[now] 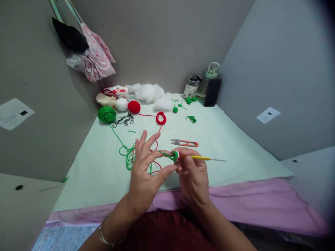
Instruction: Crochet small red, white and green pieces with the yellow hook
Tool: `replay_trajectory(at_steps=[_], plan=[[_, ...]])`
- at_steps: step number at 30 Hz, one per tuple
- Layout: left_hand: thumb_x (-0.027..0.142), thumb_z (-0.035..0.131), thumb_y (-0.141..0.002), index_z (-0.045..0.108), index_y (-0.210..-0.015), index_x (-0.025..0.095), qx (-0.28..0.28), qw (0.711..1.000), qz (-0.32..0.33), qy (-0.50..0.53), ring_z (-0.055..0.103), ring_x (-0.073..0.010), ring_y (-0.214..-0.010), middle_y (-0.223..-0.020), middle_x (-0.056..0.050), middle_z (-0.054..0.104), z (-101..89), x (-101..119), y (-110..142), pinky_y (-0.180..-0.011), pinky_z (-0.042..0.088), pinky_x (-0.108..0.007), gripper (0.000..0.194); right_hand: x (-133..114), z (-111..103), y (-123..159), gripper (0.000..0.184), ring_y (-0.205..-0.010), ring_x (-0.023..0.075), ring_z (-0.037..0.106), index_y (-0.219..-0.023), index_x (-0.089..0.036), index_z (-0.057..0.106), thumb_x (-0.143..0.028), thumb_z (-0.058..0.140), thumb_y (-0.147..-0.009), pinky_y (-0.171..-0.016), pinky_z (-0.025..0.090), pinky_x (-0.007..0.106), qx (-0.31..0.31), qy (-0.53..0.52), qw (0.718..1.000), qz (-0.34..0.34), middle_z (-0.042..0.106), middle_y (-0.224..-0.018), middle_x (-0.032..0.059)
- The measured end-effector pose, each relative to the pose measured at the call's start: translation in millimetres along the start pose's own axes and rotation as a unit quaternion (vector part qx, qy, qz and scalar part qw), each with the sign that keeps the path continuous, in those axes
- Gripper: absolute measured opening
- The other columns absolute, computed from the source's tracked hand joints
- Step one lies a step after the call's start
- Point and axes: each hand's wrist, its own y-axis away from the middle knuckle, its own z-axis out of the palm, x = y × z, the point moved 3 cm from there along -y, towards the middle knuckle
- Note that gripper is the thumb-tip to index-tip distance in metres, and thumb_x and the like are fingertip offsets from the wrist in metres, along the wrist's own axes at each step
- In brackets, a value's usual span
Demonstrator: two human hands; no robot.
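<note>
My right hand [195, 177] is closed around a crochet hook with a yellow handle [200, 158]; its thin metal end sticks out to the right. At my right fingertips is a small crocheted piece [176, 156] in green, white and red. My left hand [146, 167] has its fingers spread, with the index fingertip and thumb apart beside the piece. A green strand [166, 154] runs from the piece to the left index finger. Behind the left hand lie loose loops of green yarn [127, 153] and red yarn. Whether my left thumb touches the piece, I cannot tell.
Orange-handled thread snips [185, 143] lie beyond my hands. Farther back are a green yarn ball [106, 114], a red ball [134, 107], black thread [124, 119], white stuffing [150, 93] and small green pieces [192, 119]. A phone [212, 92] leans against a bottle [213, 69].
</note>
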Motion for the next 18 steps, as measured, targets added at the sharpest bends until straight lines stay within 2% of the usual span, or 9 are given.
replay_trajectory(at_steps=[2,5,10,14,18], plan=[[0.032,0.086,-0.086,0.081,-0.098,0.029,-0.016,0.994,-0.072,0.078,0.026,-0.0366,-0.164,-0.158,-0.008,0.062,4.3,-5.0,1.3,-0.132,0.01,-0.065,0.014,0.0,0.1,2.2,0.013,-0.056,0.0095,0.05,-0.085,-0.029,0.084,-0.042,0.086,-0.086,-0.053,0.04,0.025,-0.007,0.02,1.0,-0.018,0.08,-0.092,0.0035],[0.03,0.086,-0.086,0.079,-0.094,0.027,-0.025,0.983,-0.117,0.138,0.026,-0.0339,-0.165,-0.158,-0.007,0.062,9.3,-11.3,3.5,-0.132,0.015,-0.06,0.011,0.9,-0.8,4.2,0.01,-0.057,0.0104,0.051,-0.087,-0.03,0.085,-0.04,0.084,-0.088,-0.054,0.04,0.027,-0.01,0.041,0.999,-0.028,0.08,-0.094,0.0038],[0.028,0.085,-0.086,0.074,-0.093,0.026,-0.013,0.98,-0.132,0.151,0.028,-0.0297,-0.164,-0.155,-0.007,0.064,12.5,-14.5,6.4,-0.133,0.015,-0.054,0.013,2.2,-2.0,5.5,0.008,-0.057,0.0097,0.05,-0.09,-0.031,0.086,-0.036,0.081,-0.091,-0.054,0.039,0.026,-0.022,0.052,0.998,-0.043,0.08,-0.095,0.0038],[0.028,0.084,-0.087,0.073,-0.086,0.025,-0.012,0.978,-0.141,0.153,0.029,-0.0306,-0.164,-0.154,-0.008,0.065,14.8,-14.5,9.2,-0.133,0.015,-0.054,0.012,2.5,-1.4,6.0,0.009,-0.057,0.0108,0.05,-0.091,-0.032,0.087,-0.034,0.078,-0.094,-0.054,0.04,0.027,-0.033,0.063,0.996,-0.06,0.081,-0.095,0.0047],[0.028,0.081,-0.09,0.073,-0.088,0.026,-0.025,0.972,-0.157,0.174,0.028,-0.0293,-0.164,-0.157,-0.006,0.063,16.6,-16.1,10.9,-0.133,0.015,-0.054,0.008,2.2,-1.9,5.6,0.008,-0.055,0.0104,0.048,-0.091,-0.031,0.086,-0.035,0.079,-0.093,-0.053,0.04,0.028,-0.023,0.067,0.996,-0.063,0.081,-0.095,0.0049]])
